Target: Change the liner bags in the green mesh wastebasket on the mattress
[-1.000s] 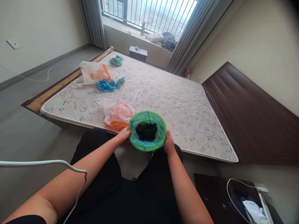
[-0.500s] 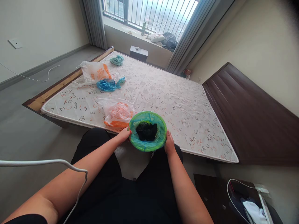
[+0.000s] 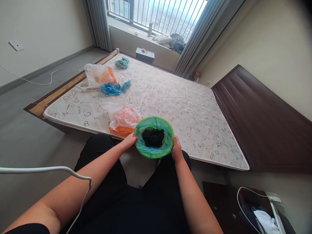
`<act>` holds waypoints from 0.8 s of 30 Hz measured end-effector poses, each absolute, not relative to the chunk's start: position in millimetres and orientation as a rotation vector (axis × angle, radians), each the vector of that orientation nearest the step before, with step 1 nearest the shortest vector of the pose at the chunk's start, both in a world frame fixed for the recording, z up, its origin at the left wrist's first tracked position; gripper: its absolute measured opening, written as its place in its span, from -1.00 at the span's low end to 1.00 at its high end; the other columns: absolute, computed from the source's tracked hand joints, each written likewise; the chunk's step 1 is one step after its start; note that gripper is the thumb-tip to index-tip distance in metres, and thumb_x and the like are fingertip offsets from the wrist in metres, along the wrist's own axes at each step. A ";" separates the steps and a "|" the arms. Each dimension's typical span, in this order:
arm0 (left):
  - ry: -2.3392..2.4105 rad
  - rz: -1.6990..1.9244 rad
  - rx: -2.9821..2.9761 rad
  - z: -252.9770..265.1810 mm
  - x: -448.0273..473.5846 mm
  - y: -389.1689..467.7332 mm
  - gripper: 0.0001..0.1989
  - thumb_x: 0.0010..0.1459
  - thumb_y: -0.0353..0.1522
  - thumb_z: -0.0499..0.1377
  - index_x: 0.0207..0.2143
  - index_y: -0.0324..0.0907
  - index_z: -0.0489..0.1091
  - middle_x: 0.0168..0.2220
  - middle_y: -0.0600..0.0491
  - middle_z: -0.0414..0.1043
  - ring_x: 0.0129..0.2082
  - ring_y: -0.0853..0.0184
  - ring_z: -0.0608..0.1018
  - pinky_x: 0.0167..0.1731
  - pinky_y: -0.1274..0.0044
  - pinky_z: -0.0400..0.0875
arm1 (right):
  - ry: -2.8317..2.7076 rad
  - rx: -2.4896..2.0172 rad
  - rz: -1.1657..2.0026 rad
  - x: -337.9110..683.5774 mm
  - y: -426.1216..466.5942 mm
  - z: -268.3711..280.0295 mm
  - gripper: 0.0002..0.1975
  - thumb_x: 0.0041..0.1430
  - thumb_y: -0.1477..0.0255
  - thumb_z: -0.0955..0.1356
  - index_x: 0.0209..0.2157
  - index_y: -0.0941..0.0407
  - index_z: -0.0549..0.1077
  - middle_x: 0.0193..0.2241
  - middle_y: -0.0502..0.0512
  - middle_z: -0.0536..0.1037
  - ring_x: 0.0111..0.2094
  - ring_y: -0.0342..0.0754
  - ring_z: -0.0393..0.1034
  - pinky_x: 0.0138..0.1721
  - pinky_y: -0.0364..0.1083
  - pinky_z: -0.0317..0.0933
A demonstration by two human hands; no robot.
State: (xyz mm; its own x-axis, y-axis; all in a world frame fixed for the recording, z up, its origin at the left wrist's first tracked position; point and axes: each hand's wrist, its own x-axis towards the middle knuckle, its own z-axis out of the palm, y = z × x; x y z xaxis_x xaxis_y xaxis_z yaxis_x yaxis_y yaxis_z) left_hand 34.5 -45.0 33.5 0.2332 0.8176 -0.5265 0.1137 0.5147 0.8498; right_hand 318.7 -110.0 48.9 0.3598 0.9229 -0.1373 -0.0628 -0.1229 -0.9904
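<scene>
Between my two hands is a round green basket (image 3: 168, 150) with a blue-green mesh or plastic lining. A bunched black cloth-like thing (image 3: 153, 137) lies inside it. My left hand (image 3: 130, 140) grips the rim on the left, and my right hand (image 3: 177, 149) clasps the opposite side. The basket is over my knees at the mattress edge. Just beyond its left side, a white plastic bag with orange print (image 3: 124, 118) lies on the mattress (image 3: 185, 107).
Farther left on the mattress are a second white and orange bag (image 3: 101, 75), a crumpled blue plastic bag (image 3: 112, 88) and a coiled teal cloth (image 3: 122, 63). A white cable (image 3: 48, 169) crosses my left arm. A dark headboard (image 3: 265, 120) rises at right.
</scene>
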 end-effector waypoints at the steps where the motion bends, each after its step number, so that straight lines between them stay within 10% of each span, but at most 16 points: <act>1: 1.262 0.607 0.926 35.4 34.8 -45.4 -0.77 0.02 -0.49 0.15 -0.22 -0.17 0.42 -0.56 0.12 0.47 -0.59 0.30 0.49 -0.52 0.54 0.39 | -0.840 -1.425 1.041 319.1 -110.1 48.6 -0.34 0.26 -0.07 0.35 0.16 0.12 0.52 0.16 0.20 0.58 0.26 0.10 0.41 0.24 0.07 0.33; 11: 1.197 0.700 0.926 38.5 37.8 -45.9 -0.70 -0.06 -0.47 0.22 -0.19 -0.23 0.51 -0.21 -0.05 0.67 -0.14 0.10 0.66 -0.15 0.41 0.57 | -0.717 -1.517 1.003 322.9 -108.4 37.8 -0.31 0.22 -0.07 0.38 0.17 0.13 0.50 0.27 0.22 0.48 0.35 0.14 0.30 0.33 0.06 0.23; 24: 1.232 0.659 1.010 26.9 35.9 -41.2 -0.66 -0.09 -0.52 0.19 -0.20 -0.21 0.51 -0.20 -0.03 0.67 -0.10 0.10 0.65 -0.07 0.39 0.56 | -0.724 -1.542 1.000 325.6 -105.1 28.3 -0.27 0.22 -0.10 0.36 0.21 0.12 0.47 0.30 0.21 0.44 0.39 0.13 0.22 0.38 0.09 0.13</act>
State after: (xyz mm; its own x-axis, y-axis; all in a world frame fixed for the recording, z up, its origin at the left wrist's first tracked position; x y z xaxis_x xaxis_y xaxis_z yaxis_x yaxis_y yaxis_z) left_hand 35.9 -41.2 26.9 0.2433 0.8601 -0.4483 0.1046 0.4362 0.8937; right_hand 325.6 -105.1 28.3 0.4555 0.8642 -0.2136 -0.0663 -0.2064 -0.9762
